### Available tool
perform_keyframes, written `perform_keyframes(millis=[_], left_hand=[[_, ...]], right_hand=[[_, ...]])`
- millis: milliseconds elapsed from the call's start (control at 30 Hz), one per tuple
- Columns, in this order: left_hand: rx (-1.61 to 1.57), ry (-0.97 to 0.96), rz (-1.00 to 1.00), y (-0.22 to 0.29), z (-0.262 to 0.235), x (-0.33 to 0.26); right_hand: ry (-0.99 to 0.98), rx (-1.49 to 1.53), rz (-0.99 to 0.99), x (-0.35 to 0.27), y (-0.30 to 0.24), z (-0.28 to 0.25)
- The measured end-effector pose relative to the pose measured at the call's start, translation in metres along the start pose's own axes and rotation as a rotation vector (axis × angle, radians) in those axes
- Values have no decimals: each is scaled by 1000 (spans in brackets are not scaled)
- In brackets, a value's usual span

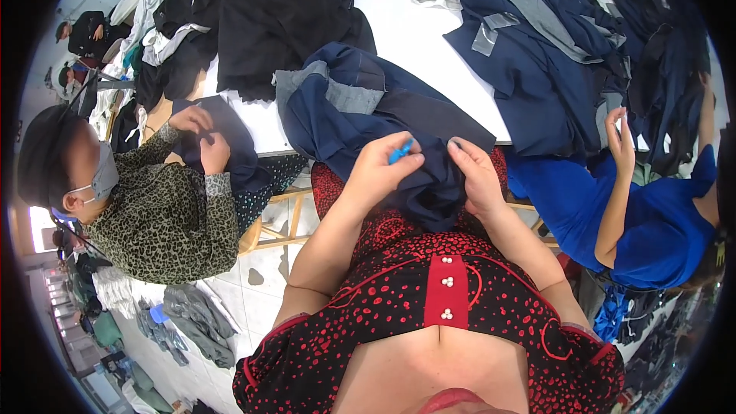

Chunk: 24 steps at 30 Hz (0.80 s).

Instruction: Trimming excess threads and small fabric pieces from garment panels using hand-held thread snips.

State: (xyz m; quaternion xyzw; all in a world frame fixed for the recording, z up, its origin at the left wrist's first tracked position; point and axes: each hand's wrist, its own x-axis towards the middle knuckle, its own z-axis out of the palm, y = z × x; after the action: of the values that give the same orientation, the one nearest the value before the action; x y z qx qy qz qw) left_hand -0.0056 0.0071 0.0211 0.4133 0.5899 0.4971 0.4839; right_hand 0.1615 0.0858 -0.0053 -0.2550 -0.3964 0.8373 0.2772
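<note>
Navy garment (368, 119), the piece in hand, lies draped over the near edge of the white table (414, 38), its lower folds bunched in the person's lap against the red-dotted black dress (429, 291). Left hand (379, 169) is closed around a small blue tool (399, 153), the tip of which meets the cloth; it looks like a thread snipper, though too little shows to be sure. Right hand (477, 172) pinches a fold of the same cloth just beside the tool, fingers curled onto the fabric and holding it taut. Judged from this position, the piece is mid-process: one seam area is being worked, and the grey-lined upper part on the table shows no sign either way of having been gone over. At far right a stack of navy and grey garments (537, 46) lies spread on the table, and at far left a heap of black garments (284, 15); which of these is finished stock and which is waiting cannot be told, so the remaining quantity is unknown beyond being plainly large. To the left a co-worker in a patterned top (161, 215) handles another dark piece with both hands, and to the right a co-worker in blue (652, 215) sits with one hand raised near the stack. More cloth lies on the tiled floor (253, 276) at near left.
</note>
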Motion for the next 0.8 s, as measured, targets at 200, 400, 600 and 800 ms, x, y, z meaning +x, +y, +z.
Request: perform_keyframes(millis=[200, 400, 600, 800], left_hand=[[-520, 32, -129, -5, 0, -3], [-603, -9, -131, -7, 3, -6], [-591, -6, -141, -4, 3, -9], [-267, 80, 32, 3, -7, -3]], right_hand=[[103, 60, -62, -3, 1, 0], [-15, -155, -136, 3, -6, -2], [-276, -383, 11, 1, -4, -5], [-183, -376, -30, 0, -4, -7]])
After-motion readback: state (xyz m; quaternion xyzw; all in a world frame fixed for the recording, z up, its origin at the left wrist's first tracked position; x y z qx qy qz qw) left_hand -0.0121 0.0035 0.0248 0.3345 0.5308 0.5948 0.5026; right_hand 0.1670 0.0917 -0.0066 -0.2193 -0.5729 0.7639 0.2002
